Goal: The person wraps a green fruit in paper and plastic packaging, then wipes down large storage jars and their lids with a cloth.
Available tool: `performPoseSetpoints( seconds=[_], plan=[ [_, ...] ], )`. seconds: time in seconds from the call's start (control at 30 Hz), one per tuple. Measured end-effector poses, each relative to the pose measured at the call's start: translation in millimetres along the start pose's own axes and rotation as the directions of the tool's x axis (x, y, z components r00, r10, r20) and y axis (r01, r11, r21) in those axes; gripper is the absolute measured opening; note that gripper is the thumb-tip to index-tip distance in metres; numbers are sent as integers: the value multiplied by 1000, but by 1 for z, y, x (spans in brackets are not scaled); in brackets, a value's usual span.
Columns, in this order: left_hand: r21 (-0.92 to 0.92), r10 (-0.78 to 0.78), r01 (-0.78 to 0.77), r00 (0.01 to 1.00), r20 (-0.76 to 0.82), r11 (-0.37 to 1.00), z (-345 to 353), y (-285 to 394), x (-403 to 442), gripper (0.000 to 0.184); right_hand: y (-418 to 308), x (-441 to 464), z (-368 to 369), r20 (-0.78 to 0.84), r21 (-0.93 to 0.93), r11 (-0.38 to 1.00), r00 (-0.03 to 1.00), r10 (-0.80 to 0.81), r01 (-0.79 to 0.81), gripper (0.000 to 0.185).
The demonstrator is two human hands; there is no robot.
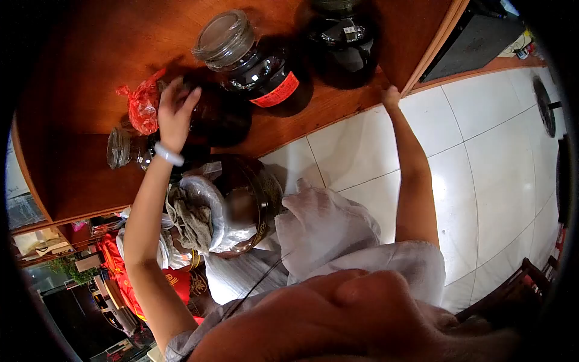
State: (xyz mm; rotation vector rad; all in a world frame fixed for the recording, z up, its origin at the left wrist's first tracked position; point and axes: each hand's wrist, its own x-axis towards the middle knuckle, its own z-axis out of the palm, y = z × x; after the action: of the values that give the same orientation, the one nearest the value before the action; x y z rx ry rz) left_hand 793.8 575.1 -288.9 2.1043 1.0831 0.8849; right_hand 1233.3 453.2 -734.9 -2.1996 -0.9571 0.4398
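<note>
My left hand (175,114), with a pale bangle (169,154) at the wrist, is curled at the top of a dark glass jar (220,114). Red plastic wrap (143,107) bunches beside its fingers, at the jar's mouth. Part of the grip is hidden behind the hand. My right hand (391,95) is closed at the front edge of the wooden cabinet (416,54), low by the floor. Close to the left hand stands a smaller jar with a clear lid (119,148). Another glass jar (256,75) bears a red label.
A further dark jar (344,48) stands deeper along the shelf. Below my left forearm is a large brown urn (250,193), topped with plastic and a grey cloth (190,214). White floor tiles (464,181) extend rightward; a dark chair (531,283) is at lower right.
</note>
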Motion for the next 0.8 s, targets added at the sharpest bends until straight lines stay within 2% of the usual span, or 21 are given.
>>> performPoseSetpoints(
  seconds=[0.03,0.07,0.1,0.13,0.17,0.2,0.27,0.3,0.37,0.4,0.43,0.47,0.5,0.53,0.57,0.63,0.67,0.7,0.73,0.8],
  plan=[
    [-21,-13,13,1000,23,1000,-7,11,-19,42,6,-12,0,10,-196,980,999,-33,35,23],
    [-63,-142,144,989,28,988,-15,17,-33,41,11,-24,0,20,-383,921,998,-66,69,22],
    [10,-143,143,989,41,990,-23,13,-45,36,5,-45,-5,257,-441,837,939,-227,323,21],
    [-20,-142,143,989,30,990,-22,12,-55,33,-4,-55,5,269,-169,839,843,-466,517,22],
    [-48,-139,140,990,18,989,-22,13,-60,30,-19,-65,22,205,110,733,706,-677,671,24],
    [-48,-138,138,990,21,989,-19,16,-61,30,-100,-84,-19,463,120,883,761,-455,454,23],
    [-137,-278,282,959,48,950,-11,23,-63,25,-152,-63,-17,576,59,865,690,-437,498,20],
    [-134,-275,280,960,55,951,-9,26,-65,25,-152,-51,-21,574,60,869,695,-433,492,20],
    [-142,-147,160,985,94,977,-11,32,-69,24,-150,-32,-18,422,191,952,856,-298,237,21],
    [-179,-150,166,984,99,970,-16,39,-73,25,-131,-23,-19,475,195,972,854,-211,131,25],
    [-110,-178,187,980,90,976,-24,51,-78,25,-107,-13,-26,528,185,982,839,-132,38,30],
    [-101,-200,205,978,64,973,-32,57,-83,25,-103,-21,-50,352,-51,995,934,-59,83,24],
    [-93,-223,226,974,43,970,-40,59,-89,24,-84,-27,-62,157,-50,993,983,-95,104,22],
    [-119,-285,283,958,-4,952,-48,53,-97,23,-66,-32,-74,-45,-57,991,991,-126,123,19],
    [-191,-291,274,955,-65,942,-48,49,-104,22,-42,-33,-70,-253,159,964,952,-170,214,20],
    [-240,-416,385,904,-94,891,-51,41,-109,21,-48,-49,-60,-185,-171,931,917,-352,323,31],
    [-240,-414,384,906,-89,891,-47,39,-109,21,-58,-48,-44,-335,86,963,917,-215,257,46],
    [-273,-398,366,915,-69,889,-41,39,-109,20,-92,-50,-39,-341,87,963,916,-211,255,46],
    [-304,-384,353,922,-48,885,-37,40,-110,20,-137,-56,-40,-395,295,931,915,-84,213,48],
    [-287,-374,351,927,-29,892,-29,45,-108,20,-144,-45,36,-511,390,910,855,88,139,47]
  ],
)
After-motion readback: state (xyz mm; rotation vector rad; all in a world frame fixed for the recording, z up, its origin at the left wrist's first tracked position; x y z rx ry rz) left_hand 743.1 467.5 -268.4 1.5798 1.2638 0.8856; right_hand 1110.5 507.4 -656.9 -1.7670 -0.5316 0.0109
